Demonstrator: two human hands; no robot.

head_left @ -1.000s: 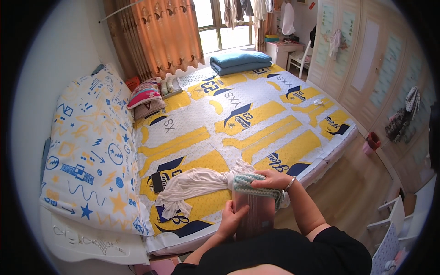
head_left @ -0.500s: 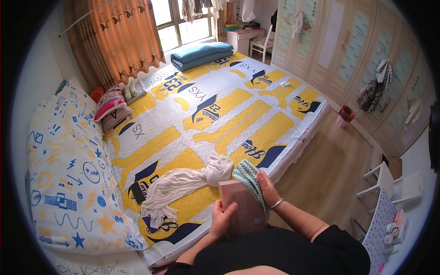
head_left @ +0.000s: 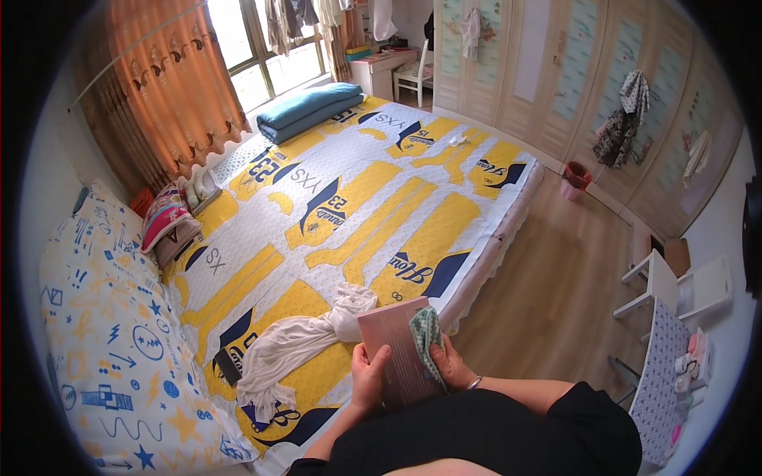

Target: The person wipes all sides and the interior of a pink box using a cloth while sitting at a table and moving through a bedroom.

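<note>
White scarf [head_left: 278,349]: knotted, lying on the bed [head_left: 508,228]. Left hand [head_left: 368,378]: near the bed's close edge, partly closed on the left side of a pink box [head_left: 390,335], thumb on its face. Box held at that edge, tilted. Checked cloth [head_left: 426,333]: against the box's right side. Right hand [head_left: 453,367]: curled closed over the cloth. Work judged under way; amount finished or remaining cannot be told.

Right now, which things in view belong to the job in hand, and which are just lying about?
In the job, it seems:
pink boxy item, in the left hand
green-white cloth, in the right hand, against that item

Lying about on the bed:
knotted white fabric
small dark rectangular item
folded blue bedding
</note>
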